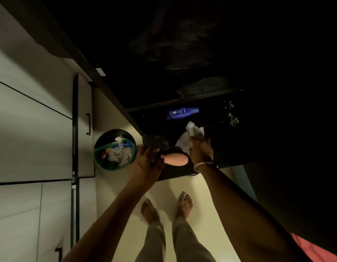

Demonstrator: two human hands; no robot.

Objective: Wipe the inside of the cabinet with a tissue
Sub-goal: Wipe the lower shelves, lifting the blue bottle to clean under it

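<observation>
The dark cabinet [137, 127] stands open in front of me, its inside mostly in shadow. My right hand [200, 151] is shut on a crumpled white tissue [190, 136] and presses it against the lower cabinet shelf. A blue lotion bottle [182, 113] lies on its side deeper inside, just beyond the tissue. My left hand [148, 160] grips the narrow end of a peach-coloured bottle [176, 158], held level at the cabinet's front edge, beside my right wrist.
A round black bin [99, 148] with a green liner and crumpled papers stands on the floor to the left. Pale cupboard doors with black handles [88, 123] line the left side. Metal hinges [232, 115] show on the cabinet's right. My bare feet [185, 204] stand on the light floor.
</observation>
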